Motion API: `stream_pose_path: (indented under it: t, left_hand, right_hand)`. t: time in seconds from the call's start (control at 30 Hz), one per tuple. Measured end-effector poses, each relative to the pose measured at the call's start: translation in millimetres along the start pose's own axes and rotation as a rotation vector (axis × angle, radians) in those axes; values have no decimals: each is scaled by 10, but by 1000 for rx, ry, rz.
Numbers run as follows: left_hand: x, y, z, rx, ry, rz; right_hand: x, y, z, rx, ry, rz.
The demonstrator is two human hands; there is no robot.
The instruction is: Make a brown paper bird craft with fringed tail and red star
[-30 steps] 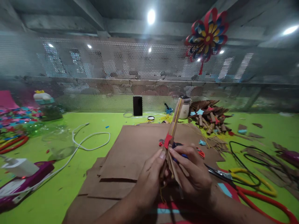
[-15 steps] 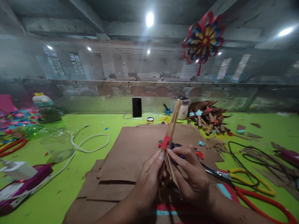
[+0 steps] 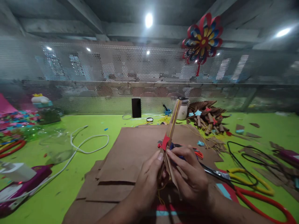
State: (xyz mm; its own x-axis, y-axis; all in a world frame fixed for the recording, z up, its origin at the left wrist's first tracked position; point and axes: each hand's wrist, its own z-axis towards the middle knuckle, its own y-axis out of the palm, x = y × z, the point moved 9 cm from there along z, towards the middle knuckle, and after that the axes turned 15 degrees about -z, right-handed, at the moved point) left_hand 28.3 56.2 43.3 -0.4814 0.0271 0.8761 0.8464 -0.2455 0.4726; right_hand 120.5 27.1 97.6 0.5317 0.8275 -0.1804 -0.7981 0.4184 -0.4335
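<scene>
Folded brown paper (image 3: 174, 121) is what I have up in front of the head camera: a long, narrow strip at the top, tilted away with its upper end leaning right, and below it a bunch of pleats that spreads downward in thin, stiff folds. A yellow string (image 3: 173, 124) runs along the face of the strip, and a red band (image 3: 165, 142) crosses it where the strip meets the pleats. Thin yellow ends dangle underneath, between my wrists.

From where I watch, the piece sits between the two hands, the strip rising above the fingertips and the red band just over them. My left hand (image 3: 147, 175) is on its left side, thumb pressed along the folds right below the band; most of its other fingers are hidden behind. My right hand (image 3: 192, 175) is on the other side, thumb and forefinger pinching the pleats just under the band, some folds reaching down along its palm side.

All this is held over a stack of brown sheets (image 3: 130, 149) on the lime-green table (image 3: 70, 193). Beyond the right hand, to the far right, I see a heap of brown paper pieces (image 3: 207, 116) with small stars on it.
</scene>
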Motion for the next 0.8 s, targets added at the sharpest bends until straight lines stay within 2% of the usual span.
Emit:
stream_pose_path:
  t: [0.47,0.8]
  left_hand:
    - [19,16,5,3,17,-52]
    - [25,-20,-3,35,23,-4]
  right_hand:
    - [20,24,-15,-19,-1,-16]
    - [39,43,-38,-24,17,11]
